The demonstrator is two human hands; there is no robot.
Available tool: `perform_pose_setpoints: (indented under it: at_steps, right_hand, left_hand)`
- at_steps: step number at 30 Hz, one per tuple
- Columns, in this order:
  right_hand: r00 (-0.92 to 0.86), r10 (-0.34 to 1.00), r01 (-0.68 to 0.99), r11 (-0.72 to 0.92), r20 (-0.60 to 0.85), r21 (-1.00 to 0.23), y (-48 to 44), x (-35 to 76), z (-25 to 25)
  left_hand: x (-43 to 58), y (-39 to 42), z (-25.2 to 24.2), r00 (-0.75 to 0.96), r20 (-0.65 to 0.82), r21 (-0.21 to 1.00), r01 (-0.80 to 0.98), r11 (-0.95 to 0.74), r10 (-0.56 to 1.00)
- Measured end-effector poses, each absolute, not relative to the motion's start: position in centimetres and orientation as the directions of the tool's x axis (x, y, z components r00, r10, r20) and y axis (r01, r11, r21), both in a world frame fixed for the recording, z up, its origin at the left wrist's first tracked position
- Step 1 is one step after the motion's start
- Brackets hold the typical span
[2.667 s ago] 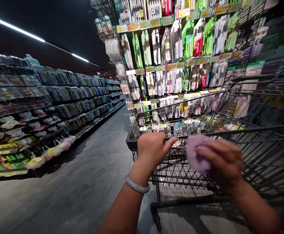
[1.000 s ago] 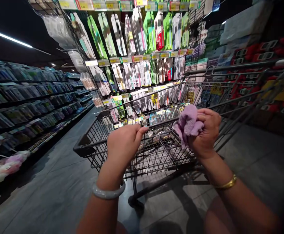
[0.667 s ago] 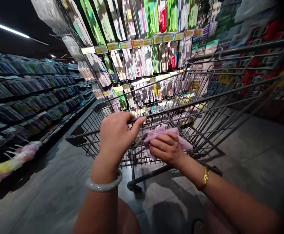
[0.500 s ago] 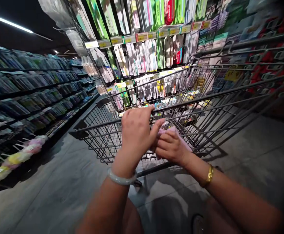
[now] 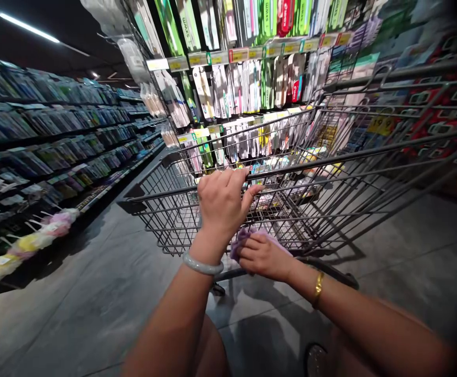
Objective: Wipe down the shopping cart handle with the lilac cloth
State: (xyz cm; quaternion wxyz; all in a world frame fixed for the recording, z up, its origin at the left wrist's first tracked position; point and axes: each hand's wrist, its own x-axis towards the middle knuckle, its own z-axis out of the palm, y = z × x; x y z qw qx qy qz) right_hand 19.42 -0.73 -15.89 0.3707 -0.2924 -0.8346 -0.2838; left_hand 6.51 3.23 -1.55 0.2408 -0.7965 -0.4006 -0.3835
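A dark wire shopping cart (image 5: 173, 225) stands sideways in front of me. My left hand (image 5: 222, 196) is wrapped over its upper rim, with the thumb sticking out to the right. Lower down, my right hand (image 5: 262, 254) presses a crumpled purple cloth (image 5: 239, 242) against the wire side near the basket's bottom. Its fingers are bent over the cloth, which partly hides behind them. A pale bangle (image 5: 202, 264) circles my left wrist, and a gold bracelet (image 5: 318, 289) my right.
Beyond the cart, a rack of packaged toothbrushes (image 5: 247, 89) rises. Long stocked shelves (image 5: 55, 125) line the left aisle, with fluffy pastel dusters (image 5: 32, 243) low at their near end. Red packaged goods (image 5: 436, 104) hang at right. Grey tiled floor (image 5: 95, 293) lies below; a cart wheel (image 5: 218, 289) touches it.
My right hand has moved down and slightly left along the cart's side with the purple cloth. My left hand keeps its place on the rim. The view has shifted a little.
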Motion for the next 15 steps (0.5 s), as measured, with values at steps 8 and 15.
perform_pose_setpoints:
  at_steps: [8,15]
  right_hand:
    - [-0.469,0.181,0.742,0.612,0.864,0.274,-0.4,21.5,-13.5]
    - [-0.659,0.165,0.601,0.701,0.733,0.382,-1.2,20.1,-15.7]
  left_hand:
    - [5.8,3.8,-1.4,0.306,0.849,-0.068,0.872,-0.484,0.432]
    - [5.4,3.3,-0.5,0.218,0.873,-0.004,0.898,-0.439,0.437]
